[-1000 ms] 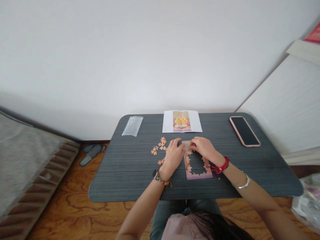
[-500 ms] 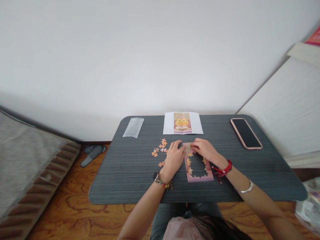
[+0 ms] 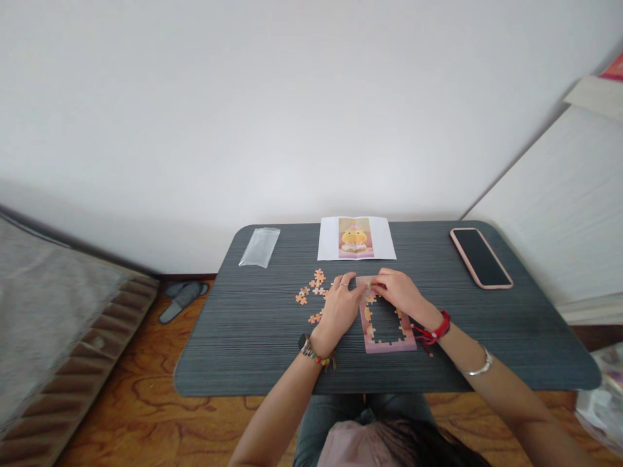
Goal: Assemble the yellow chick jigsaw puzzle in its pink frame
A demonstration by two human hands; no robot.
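currently, the left hand [image 3: 343, 305] and right hand [image 3: 395, 290], fingers half curled, touch the far end of a pink, rectangular puzzle border [image 3: 389, 347] on the dark-grey worktop [image 3: 253, 350]; their hold is unclear. left of the border lie orange jigsaw pieces [image 3: 318, 281] and, farther, a flat, clear plastic bag [image 3: 260, 248].

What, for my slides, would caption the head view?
Left hand and right hand at a puzzle border, loose pieces alongside.

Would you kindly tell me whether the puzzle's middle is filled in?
No, unfilled: dark tabletop shows inside the puzzle border, and loose pieces lie beside the left hand.
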